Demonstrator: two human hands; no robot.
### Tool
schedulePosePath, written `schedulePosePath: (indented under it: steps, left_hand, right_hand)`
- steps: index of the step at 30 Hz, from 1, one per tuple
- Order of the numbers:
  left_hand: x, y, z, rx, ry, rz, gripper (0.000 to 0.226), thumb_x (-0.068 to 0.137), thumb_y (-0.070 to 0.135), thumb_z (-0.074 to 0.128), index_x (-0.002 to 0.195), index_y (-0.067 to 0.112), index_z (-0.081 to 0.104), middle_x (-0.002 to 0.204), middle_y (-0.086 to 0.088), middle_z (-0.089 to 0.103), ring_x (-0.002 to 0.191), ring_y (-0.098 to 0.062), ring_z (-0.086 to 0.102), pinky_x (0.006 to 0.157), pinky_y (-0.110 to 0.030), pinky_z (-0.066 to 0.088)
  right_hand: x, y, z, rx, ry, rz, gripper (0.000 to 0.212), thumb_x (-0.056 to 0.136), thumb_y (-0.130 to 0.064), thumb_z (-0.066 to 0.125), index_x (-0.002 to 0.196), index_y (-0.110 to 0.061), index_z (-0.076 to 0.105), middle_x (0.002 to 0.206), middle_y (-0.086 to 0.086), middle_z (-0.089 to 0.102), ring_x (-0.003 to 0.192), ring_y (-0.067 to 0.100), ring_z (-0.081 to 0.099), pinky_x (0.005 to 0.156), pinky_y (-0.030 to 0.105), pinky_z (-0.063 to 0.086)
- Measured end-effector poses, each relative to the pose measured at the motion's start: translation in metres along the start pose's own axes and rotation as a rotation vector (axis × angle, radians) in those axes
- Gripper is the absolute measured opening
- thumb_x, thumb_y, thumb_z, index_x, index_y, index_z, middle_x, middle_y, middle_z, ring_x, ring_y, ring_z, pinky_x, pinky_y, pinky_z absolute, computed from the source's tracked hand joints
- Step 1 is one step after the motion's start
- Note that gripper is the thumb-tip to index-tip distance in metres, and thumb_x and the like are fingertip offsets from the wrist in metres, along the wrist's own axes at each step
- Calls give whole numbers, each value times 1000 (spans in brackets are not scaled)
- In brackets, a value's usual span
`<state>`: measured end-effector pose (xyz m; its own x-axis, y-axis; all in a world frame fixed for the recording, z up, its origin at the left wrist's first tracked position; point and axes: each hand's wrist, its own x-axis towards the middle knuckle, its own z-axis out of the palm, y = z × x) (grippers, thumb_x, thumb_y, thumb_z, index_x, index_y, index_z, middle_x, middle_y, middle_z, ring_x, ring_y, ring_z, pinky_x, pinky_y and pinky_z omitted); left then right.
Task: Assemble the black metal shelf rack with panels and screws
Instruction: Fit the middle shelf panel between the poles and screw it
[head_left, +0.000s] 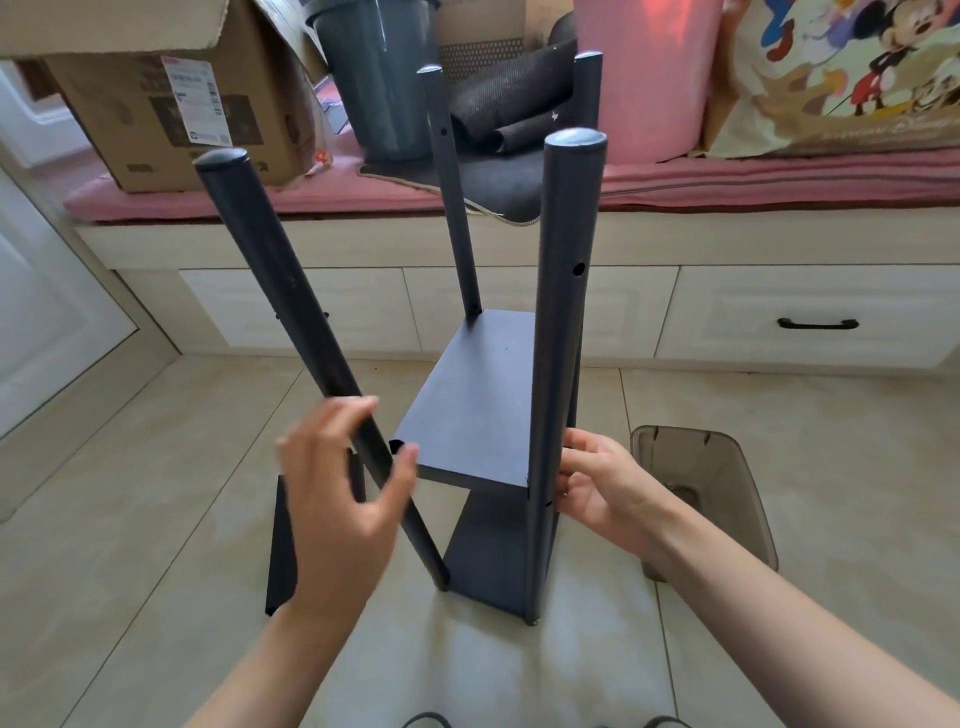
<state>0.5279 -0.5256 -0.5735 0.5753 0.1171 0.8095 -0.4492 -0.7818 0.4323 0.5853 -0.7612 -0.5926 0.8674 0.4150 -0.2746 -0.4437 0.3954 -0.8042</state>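
Observation:
The black rack stands on the tiled floor with a middle shelf panel (475, 400) and a bottom panel (491, 553) fitted between its posts. The near-right post (563, 312) stands upright; two more posts rise behind it. The near-left post (291, 291) leans away to the left, off the middle panel's notched corner. My left hand (345, 499) curls loosely around this leaning post, fingers partly spread and blurred. My right hand (597, 486) pinches the near-right post at the panel's level. A loose black panel (280, 551) lies on the floor behind my left hand.
A clear smoky plastic bin (727, 483) sits on the floor at the right. Behind the rack runs a white drawer bench (779, 306) with a pink cushion, holding a cardboard box (156, 104), a grey bucket (379, 78) and a cartoon-print bag (852, 73).

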Motion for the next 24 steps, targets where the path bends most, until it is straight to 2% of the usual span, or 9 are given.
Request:
schedulePosePath:
  steps: [2,4,6,8,10,14,18,22,24]
  left_hand:
    - [6,-4,-1,-106,112,-386,56,84,46,74,126,19,48,123,11,41,119,-4,45,101,-14,34]
    - [16,-7,8,-320,-75,-774,66,74,60,77,121,27,44,119,4,50,114,-8,54,89,-10,41]
    - [20,-13,21,-487,-326,-1022,57,72,64,73,114,33,50,116,7,60,117,-15,58,91,-22,42]
    - [22,-23,27,-496,-479,-1032,59,78,68,70,127,37,55,125,16,59,127,-15,52,101,-32,38]
    - [23,-30,29,-511,-568,-989,76,69,75,65,138,45,52,135,21,57,133,-10,47,111,-35,34]
    - [23,-32,32,-568,-577,-1004,52,73,68,70,118,42,72,124,23,67,129,-5,54,117,-40,35]
    - [17,-34,37,-560,-513,-1008,20,90,50,69,105,41,77,113,27,70,114,10,56,103,-25,39]
    - [14,-32,39,-581,-485,-958,12,94,39,68,98,43,78,108,27,71,100,14,61,78,-7,47]
    - [15,-30,38,-578,-482,-934,14,95,36,66,98,41,79,107,27,71,99,12,62,76,-5,48]
  right_hand:
    - [-1,-1,0,-17,-5,9,32,93,-1,60,124,5,57,94,12,73,65,15,69,61,26,55]
    - [-2,-4,2,-37,-12,24,32,92,-1,60,123,5,58,96,13,73,68,17,70,64,29,57]
    - [-2,-5,4,-67,-5,38,29,92,0,59,120,5,60,96,14,74,70,19,71,66,32,59]
    - [-2,-6,4,-88,15,39,25,92,1,59,117,4,60,92,14,74,70,20,71,65,32,58]
    - [-1,-6,3,-118,39,37,24,92,-1,60,116,3,60,91,13,74,71,21,72,66,32,59]
    - [-1,-8,2,-179,61,24,8,94,0,57,99,-1,64,77,9,72,60,18,68,61,30,57]
    - [-1,-9,2,-186,49,12,18,92,5,56,84,-6,69,70,8,70,56,18,66,60,32,58]
    - [-3,-11,3,-194,0,16,18,76,-5,66,68,-17,77,69,5,70,55,15,65,59,30,57]
    - [-3,-13,4,-193,-14,23,18,76,-5,66,68,-17,77,70,6,70,56,15,65,59,29,57]
